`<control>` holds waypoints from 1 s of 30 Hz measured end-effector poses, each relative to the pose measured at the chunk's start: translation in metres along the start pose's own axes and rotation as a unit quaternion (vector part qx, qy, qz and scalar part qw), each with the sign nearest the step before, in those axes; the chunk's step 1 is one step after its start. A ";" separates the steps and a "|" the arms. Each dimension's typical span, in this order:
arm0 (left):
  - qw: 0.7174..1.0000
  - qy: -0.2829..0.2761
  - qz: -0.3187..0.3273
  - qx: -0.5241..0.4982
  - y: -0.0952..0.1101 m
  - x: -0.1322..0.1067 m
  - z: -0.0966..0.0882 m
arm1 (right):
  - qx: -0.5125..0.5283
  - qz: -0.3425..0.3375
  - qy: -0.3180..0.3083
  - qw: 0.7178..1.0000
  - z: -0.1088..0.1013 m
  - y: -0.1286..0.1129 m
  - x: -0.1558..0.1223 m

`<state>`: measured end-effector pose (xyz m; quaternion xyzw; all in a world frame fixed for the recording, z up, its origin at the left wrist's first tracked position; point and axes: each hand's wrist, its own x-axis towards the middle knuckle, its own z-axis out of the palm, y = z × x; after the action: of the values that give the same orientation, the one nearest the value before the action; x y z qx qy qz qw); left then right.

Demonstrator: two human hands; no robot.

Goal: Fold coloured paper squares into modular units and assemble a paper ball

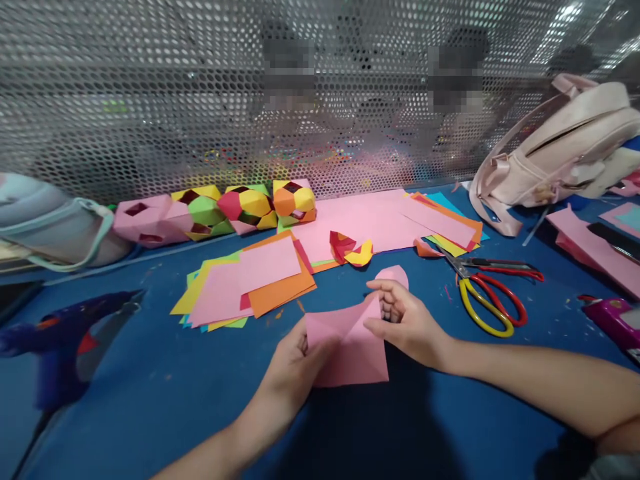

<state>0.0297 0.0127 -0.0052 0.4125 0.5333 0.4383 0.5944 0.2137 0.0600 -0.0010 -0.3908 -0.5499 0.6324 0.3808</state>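
A square sheet of pink paper with diagonal creases is held up between both hands, over the blue table. My left hand grips its left side, thumb lying across the front. At the top right corner, my right hand pinches the sheet between thumb and fingers. Just behind the right hand lies a rounded pink paper piece. Farther back sit a small folded red paper piece and a yellow one.
Stacks of coloured paper lie left of centre, with folded paper balls behind. Scissors rest at the right, near a purple tool. A blue glue gun is at the left. A pink backpack leans on the perforated metal screen.
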 end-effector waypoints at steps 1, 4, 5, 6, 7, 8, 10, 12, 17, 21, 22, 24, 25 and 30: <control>1.000 0.003 0.002 -0.009 0.000 0.000 0.001 | -0.004 0.002 0.004 1.000 0.000 0.000 0.000; 0.999 0.011 0.002 -0.031 0.001 0.001 0.003 | -0.032 0.003 0.007 0.999 0.000 -0.003 0.000; 0.999 0.010 0.000 -0.033 0.001 0.002 0.004 | -0.042 0.002 0.004 0.999 0.000 -0.003 -0.001; 0.999 0.012 0.000 -0.031 0.001 0.003 0.004 | -0.050 0.001 -0.001 0.999 0.000 -0.003 -0.001; 1.000 0.014 0.001 -0.024 0.001 0.004 0.004 | -0.056 -0.001 -0.008 0.998 0.000 -0.003 -0.001; 1.000 0.017 0.004 -0.016 0.001 0.005 0.003 | -0.059 -0.004 -0.015 0.998 0.000 -0.003 -0.002; 1.000 0.023 0.013 -0.001 0.000 0.006 0.002 | -0.064 -0.011 -0.030 0.997 0.000 -0.002 -0.002; 1.000 0.021 0.018 0.005 -0.001 0.006 0.001 | -0.071 -0.016 -0.036 0.997 0.000 -0.002 -0.003; 0.999 0.013 0.024 0.021 -0.002 0.005 -0.001 | -0.097 -0.028 -0.026 0.995 0.001 -0.002 -0.003; 0.998 0.029 0.017 0.046 -0.002 0.004 -0.002 | -0.115 -0.046 -0.024 0.992 0.002 -0.002 -0.005; 0.999 0.033 0.012 0.040 -0.002 0.004 -0.002 | -0.118 -0.049 -0.024 0.992 0.002 -0.002 -0.005; 0.999 0.035 0.003 0.020 -0.001 0.004 -0.001 | -0.124 -0.051 -0.019 0.991 0.002 -0.001 -0.005; 0.999 0.036 -0.001 0.009 -0.001 0.004 -0.001 | -0.127 -0.052 -0.017 0.990 0.002 -0.001 -0.006; 0.999 0.038 0.002 -0.015 0.003 0.004 0.001 | -0.130 -0.057 -0.024 0.990 0.002 0.000 -0.006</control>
<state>0.0311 0.0174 -0.0037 0.3872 0.5481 0.4632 0.5788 0.2139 0.0538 0.0001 -0.3893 -0.6581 0.5418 0.3489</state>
